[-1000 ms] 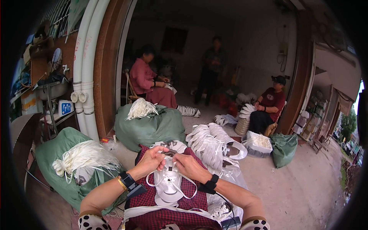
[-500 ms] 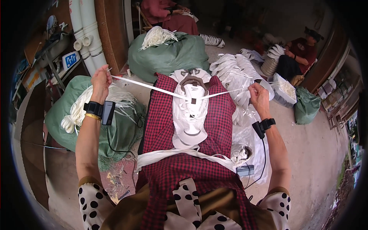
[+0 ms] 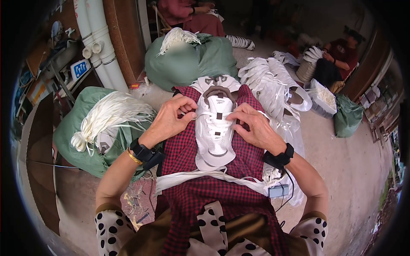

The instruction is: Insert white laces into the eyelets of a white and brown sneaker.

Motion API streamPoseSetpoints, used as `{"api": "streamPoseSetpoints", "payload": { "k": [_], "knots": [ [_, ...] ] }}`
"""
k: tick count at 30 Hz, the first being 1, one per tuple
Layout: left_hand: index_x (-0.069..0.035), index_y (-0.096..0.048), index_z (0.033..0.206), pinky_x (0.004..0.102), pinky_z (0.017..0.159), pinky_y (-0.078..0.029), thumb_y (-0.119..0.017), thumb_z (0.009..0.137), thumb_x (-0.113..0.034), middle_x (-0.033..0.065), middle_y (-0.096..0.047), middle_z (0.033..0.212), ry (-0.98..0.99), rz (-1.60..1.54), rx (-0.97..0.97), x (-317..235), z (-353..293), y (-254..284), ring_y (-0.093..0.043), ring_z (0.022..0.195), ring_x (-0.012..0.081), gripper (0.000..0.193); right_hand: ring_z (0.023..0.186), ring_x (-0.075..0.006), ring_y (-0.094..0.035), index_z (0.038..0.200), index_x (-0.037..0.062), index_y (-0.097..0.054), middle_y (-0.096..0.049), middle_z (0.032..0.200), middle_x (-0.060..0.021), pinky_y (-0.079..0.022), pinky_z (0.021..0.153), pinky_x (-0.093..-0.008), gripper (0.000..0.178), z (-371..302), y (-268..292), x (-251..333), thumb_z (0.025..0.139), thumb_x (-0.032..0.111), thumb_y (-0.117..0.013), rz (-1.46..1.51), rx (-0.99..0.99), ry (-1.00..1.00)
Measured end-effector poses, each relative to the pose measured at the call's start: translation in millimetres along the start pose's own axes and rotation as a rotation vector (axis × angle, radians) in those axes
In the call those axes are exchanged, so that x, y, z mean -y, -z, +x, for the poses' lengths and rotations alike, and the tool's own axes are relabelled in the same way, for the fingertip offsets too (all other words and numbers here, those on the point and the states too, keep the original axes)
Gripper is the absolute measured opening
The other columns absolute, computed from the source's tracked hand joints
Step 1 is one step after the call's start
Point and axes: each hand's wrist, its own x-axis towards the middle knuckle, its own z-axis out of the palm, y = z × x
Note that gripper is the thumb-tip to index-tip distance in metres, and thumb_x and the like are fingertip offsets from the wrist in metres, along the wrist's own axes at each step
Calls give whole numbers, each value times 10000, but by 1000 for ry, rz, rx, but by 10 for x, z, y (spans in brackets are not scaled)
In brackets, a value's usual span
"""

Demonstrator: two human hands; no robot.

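The white shoe lies on the checked apron, heel by its far edge, with left hand and right hand pinching its lace, so it looks like lacing, and next probably needs careful poking through holes.

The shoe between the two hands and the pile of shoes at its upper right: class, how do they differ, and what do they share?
The shoe lies on the checked cloth; the pile of shoes is beside it. The shoe's front shows almost whole, while shoes in the pile overlap and partly hide one another. Both the shoe and the pile are mostly white, with darker lining showing.
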Motion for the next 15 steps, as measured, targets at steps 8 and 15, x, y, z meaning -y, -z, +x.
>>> {"api": "streamPoseSetpoints", "payload": {
  "k": [8, 15],
  "knots": [
    [-27, -664, 948, 403, 869, -425, -726, 750, -16, 109, -569, 984, -347, 333, 224, -236, 129, -105, -546, 934, 313, 208, 835, -310, -592, 890, -22, -653, -552, 903, -144, -482, 728, -398, 108, 185, -63, 59, 839, 73, -652, 38, 126, 67],
    [-16, -635, 871, 400, 864, -426, -727, 745, -18, 103, -572, 973, -407, 242, 346, -194, 226, -92, -547, 930, 308, 156, 888, -363, -600, 957, -34, -600, -564, 973, -183, -483, 797, -439, 196, 303, -24, -17, 819, 86, -668, 30, 55, 39]
  ]
}}
